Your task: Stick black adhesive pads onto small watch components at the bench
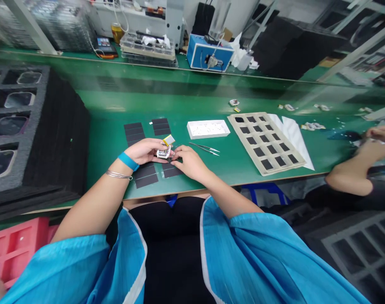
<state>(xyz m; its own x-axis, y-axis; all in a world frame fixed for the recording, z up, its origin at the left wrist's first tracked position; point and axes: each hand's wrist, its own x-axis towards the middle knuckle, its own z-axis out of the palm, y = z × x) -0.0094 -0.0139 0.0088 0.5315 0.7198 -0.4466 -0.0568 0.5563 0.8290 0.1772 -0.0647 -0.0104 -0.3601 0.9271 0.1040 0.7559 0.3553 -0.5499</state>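
My left hand (148,150) is closed around a small white electronic device housing (163,153) with its inside parts facing up. A flat silver battery with a yellow edge (168,139) sticks up from the housing, by my left thumb. My right hand (189,162) has its fingers pinched at the housing's right side; what they grip, if anything, is too small to tell. Black rectangular sheets (146,175) with thin dividing lines lie beneath and around my hands. Metal tweezers (205,148) rest on the green bench (224,169) to the right of my right hand.
Beyond the tweezers stands a shallow white box (208,136) with tiny pieces inside. A beige tray (256,153) with black rectangles lies to the right, over white sheets. Stacked black foam trays (59,139) rise at the left. A co-worker's arm (353,173) reaches in at right.
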